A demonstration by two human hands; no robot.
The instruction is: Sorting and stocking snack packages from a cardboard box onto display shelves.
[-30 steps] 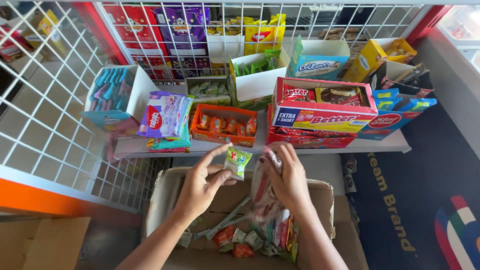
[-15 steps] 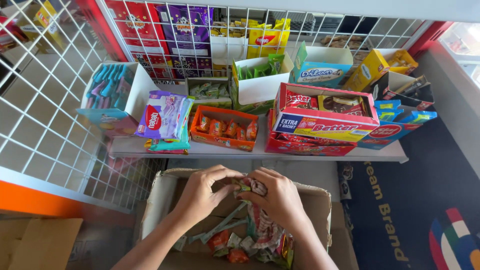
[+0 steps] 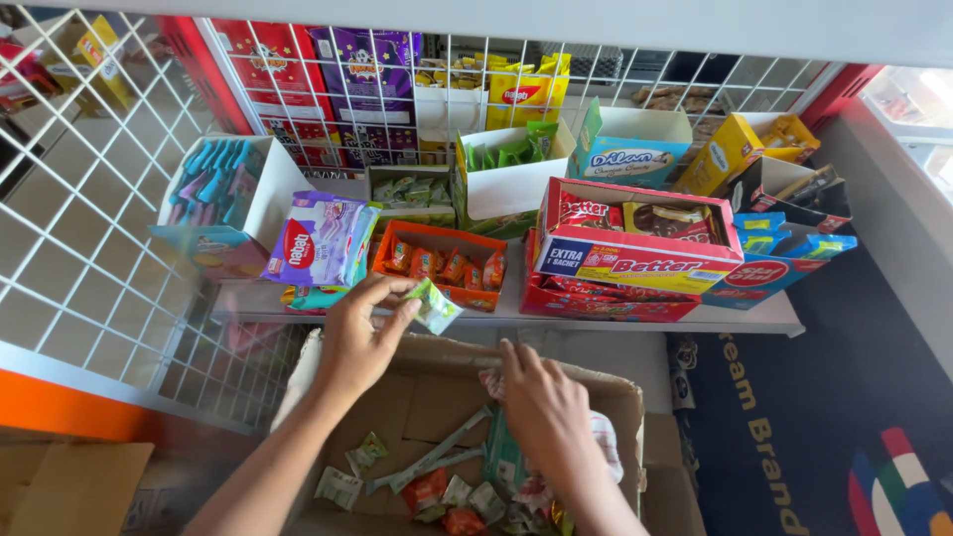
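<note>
My left hand point(image 3: 357, 337) pinches a small green candy sachet point(image 3: 433, 306) and holds it up near the front edge of the white shelf point(image 3: 754, 318), just below the orange box of wrapped sweets point(image 3: 440, 262). My right hand point(image 3: 541, 402) is lower, inside the open cardboard box point(image 3: 417, 349), gripping a crumpled bunch of plastic wrappers point(image 3: 602, 442) that is mostly hidden under the palm. Loose sachets point(image 3: 452, 496) lie on the box floor.
The shelf carries a purple wafer pack point(image 3: 318, 238), a blue box point(image 3: 223, 194), a red biscuit carton point(image 3: 625, 248), a white box of green packets point(image 3: 506, 164) and blue and yellow boxes point(image 3: 774, 213). White wire mesh point(image 3: 79, 228) fences the left and back.
My hands were together over the box, working at the wrapper bunch. Now my left hand has lifted away toward the shelf with the green sachet, and my right hand has sunk into the box.
</note>
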